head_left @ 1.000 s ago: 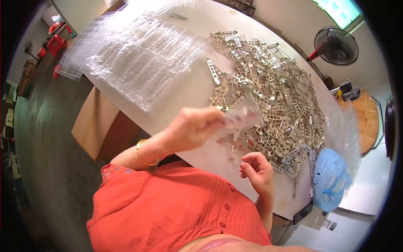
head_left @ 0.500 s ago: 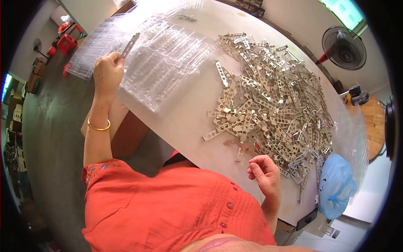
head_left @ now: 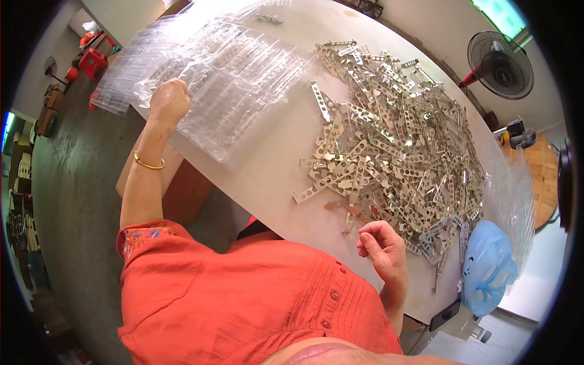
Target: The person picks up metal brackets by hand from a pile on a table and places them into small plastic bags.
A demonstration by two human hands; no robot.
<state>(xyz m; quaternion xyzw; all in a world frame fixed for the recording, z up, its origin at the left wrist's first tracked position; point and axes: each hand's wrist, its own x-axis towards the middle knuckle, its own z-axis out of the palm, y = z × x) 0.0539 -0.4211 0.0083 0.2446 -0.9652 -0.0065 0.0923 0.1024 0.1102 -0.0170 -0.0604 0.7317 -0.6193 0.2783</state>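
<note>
STEP: laying bagged strip on stack of clear bags (head_left: 213, 79) | LEFT: left hand (head_left: 170, 100) fist-closed, resting on stack; strip hidden | RIGHT: right hand (head_left: 380, 240) loosely curled, empty, beside metal strips (head_left: 395, 146) | TIP: align edges, lay flat.

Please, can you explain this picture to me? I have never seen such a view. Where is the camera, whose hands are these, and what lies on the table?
The camera sits on a person's head and looks down, so the round picture bends. You see that person's own two bare hands. The left hand rests closed on a stack of clear plastic bags holding metal strips; whether it grips one I cannot tell. The right hand is curled, apparently empty, beside a big pile of perforated metal strips. All lie on a white table. A blue plastic bag sits at its edge.
</note>
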